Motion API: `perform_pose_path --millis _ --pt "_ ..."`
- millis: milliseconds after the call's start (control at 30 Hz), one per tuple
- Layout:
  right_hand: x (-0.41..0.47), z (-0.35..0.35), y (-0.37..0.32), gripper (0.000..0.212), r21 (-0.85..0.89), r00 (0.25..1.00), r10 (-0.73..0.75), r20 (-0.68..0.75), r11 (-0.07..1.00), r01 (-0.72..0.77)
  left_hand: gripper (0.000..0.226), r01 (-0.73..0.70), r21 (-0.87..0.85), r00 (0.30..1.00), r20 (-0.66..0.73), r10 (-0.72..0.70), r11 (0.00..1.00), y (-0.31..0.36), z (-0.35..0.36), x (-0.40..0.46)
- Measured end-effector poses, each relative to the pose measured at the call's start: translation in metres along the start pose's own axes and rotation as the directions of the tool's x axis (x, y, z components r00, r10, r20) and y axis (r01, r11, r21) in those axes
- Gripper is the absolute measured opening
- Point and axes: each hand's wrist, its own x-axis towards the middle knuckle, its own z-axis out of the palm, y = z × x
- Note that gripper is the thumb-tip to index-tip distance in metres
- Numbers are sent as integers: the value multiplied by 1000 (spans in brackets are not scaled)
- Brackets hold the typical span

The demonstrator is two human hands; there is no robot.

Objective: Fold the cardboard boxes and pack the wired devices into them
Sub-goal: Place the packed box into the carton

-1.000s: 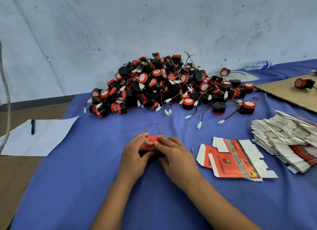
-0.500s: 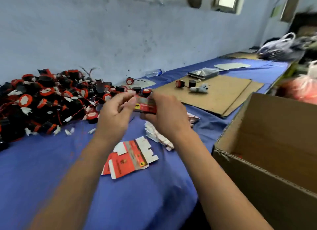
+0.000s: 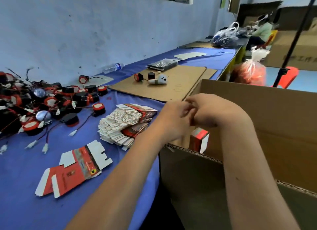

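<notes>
Beside table [image 3: 25, 204], small box [image 3: 199, 140] has left both hands — now inside carton [image 3: 188, 178].

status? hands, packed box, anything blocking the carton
Left hand and right hand together above the carton, both empty. Small red box below them, inside the carton. Nothing in the way.

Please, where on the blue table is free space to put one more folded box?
Bare blue cloth lies near the front edge, left of the flat red box blank. The brown cardboard sheet is mostly bare. It is crowded at the wired devices pile and the stack of flat boxes.
</notes>
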Motion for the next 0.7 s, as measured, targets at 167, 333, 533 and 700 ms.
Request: perform_pose_path --millis 167,333,533,700 --pt "20 31 -68 40 -58 950 -235 -206 972 228 17 35 -92 921 -383 -67 995 -73 -30 -54" --pt "38 123 -167 58 -86 713 -580 394 749 657 35 548 310 836 -184 -517 777 -175 -66 -140" --pt "65 189 -206 142 -18 547 -659 516 630 777 73 538 403 825 -70 -561 740 -210 -97 -186" --pt "77 190 -217 119 62 524 -725 448 609 790 48 479 322 872 -62 -486 817 -213 -116 -193"
